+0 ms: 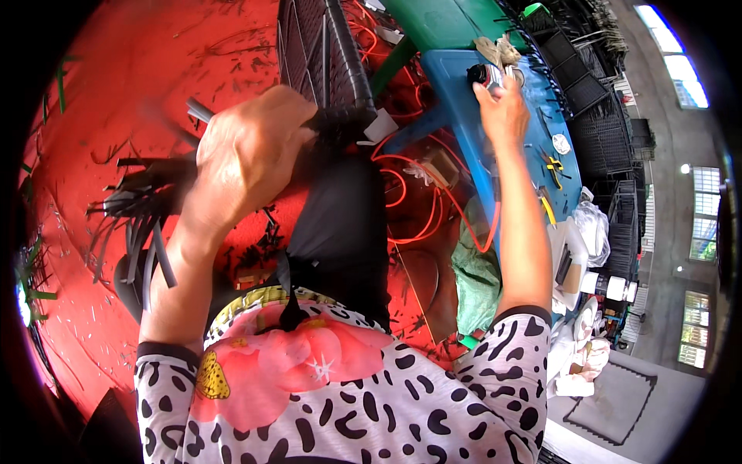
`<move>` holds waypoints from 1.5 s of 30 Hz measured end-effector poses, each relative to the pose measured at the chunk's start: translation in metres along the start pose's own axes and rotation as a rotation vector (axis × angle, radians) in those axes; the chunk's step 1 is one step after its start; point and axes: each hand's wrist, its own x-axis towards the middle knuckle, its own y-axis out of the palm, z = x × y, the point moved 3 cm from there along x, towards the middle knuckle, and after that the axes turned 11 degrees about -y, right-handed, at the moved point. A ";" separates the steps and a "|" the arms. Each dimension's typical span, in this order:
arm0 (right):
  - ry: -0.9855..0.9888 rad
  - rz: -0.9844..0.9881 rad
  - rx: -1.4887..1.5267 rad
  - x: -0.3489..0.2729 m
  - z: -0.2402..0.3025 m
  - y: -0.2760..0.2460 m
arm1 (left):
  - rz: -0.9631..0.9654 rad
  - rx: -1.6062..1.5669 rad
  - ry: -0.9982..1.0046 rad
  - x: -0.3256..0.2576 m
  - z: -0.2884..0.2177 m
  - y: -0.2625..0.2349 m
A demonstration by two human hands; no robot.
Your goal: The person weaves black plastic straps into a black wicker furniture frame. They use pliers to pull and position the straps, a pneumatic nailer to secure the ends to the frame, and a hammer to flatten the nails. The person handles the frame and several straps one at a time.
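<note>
My left hand (251, 147) is curled closed in front of a dark woven frame (328, 58); what its fingers hold is hidden. A bundle of flat black strips (143, 197) lies behind my left wrist, and a grey strip end (199, 110) sticks out beside the knuckles. On the blue plastic stool (456, 73), my right hand (506, 112) is closed on a black-and-silver tool (493, 75), whose exact kind is partly covered by the fingers. A crumpled beige cloth or glove (498, 50) lies just beyond it.
Yellow-handled pliers (553, 170) lie on the stool. A red hose (421, 232) loops over the red floor (170, 54), which is littered with strip scraps. Also here are a green stool (444, 23), a green sack (473, 274) and stacked black woven pieces (599, 139).
</note>
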 end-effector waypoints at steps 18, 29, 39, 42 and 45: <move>0.306 0.424 0.374 -0.013 -0.039 -0.027 | 0.093 -0.012 -0.066 -0.001 0.010 -0.006; 0.104 0.632 1.137 -0.104 0.152 -0.150 | 0.204 -0.008 -0.212 0.008 0.028 -0.002; 0.167 0.736 1.169 -0.106 0.189 -0.153 | 0.231 -0.065 -0.258 0.010 0.019 -0.008; 0.194 0.723 1.169 -0.105 0.190 -0.154 | 0.242 -0.061 -0.268 0.011 0.018 -0.008; 0.208 0.717 1.144 -0.107 0.191 -0.156 | 0.271 -0.038 -0.270 0.012 0.014 -0.009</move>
